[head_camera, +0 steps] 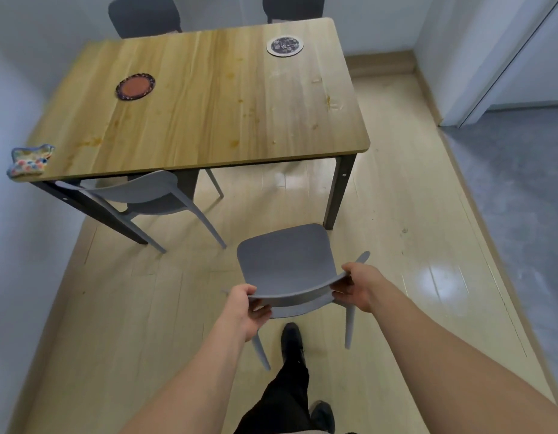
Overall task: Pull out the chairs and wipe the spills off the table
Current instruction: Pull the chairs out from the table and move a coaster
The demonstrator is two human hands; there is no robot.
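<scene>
A grey plastic chair [284, 258] stands on the floor, well clear of the wooden table [190, 98]. My left hand [246, 308] grips the left end of its curved backrest and my right hand [359, 286] grips the right end. Brownish spills [234, 142] dot the tabletop in the middle and towards the right. A patterned cloth [30, 161] lies on the table's near left corner. A second grey chair [140, 192] is tucked under the near left side. Two dark chairs [143, 15] stand at the far side.
A red round coaster [135, 86] and a grey round coaster [284, 46] lie on the table. White walls close in at the left and behind. A doorway with grey floor [522, 170] opens at the right. My shoes [292, 339] are just behind the held chair.
</scene>
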